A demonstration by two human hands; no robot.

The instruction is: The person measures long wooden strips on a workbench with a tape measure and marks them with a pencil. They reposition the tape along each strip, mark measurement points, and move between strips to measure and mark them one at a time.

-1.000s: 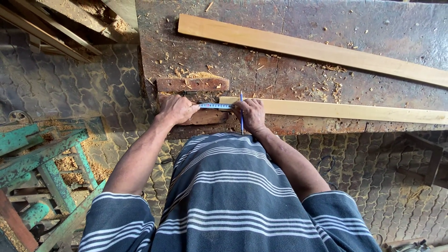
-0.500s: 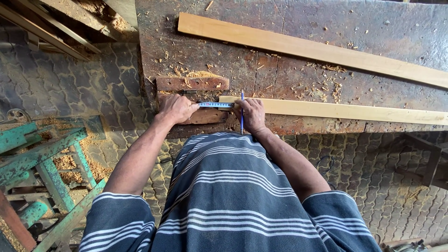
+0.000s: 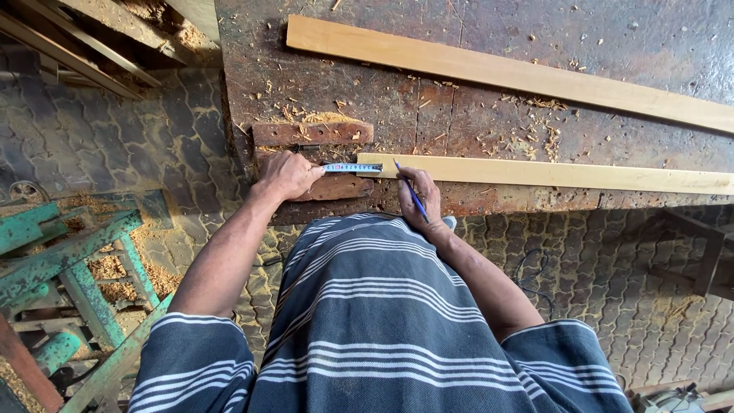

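Right now, seen from the head camera, the person leans over a worn desk littered with shavings. The left hand presses down on a dark wood block at the desk's near edge and pins the end of a tape, fingers curled over it. The tape runs from that hand to the near slat, touching its cut end. The right hand is closed around a blue pencil, whose tip sits on the slat just beside the tape's end.

Everything else I'll place from that near slat. Beyond it, well apart, a second, longer slat lies slanted across the desk. A second dark block lies beyond the tape, near the slat's cut end. Off the desk, well away past the slat's cut end, a green metal frame stands on a paved floor with sawdust about it.

What could go wrong, to my eye: the tape is held only at one end, so if the left hand slackens it may skew and the mark land off. The slat lies loose near the desk's edge; pencil pressure could nudge it sideways. Shavings under the slat could also let it rock.
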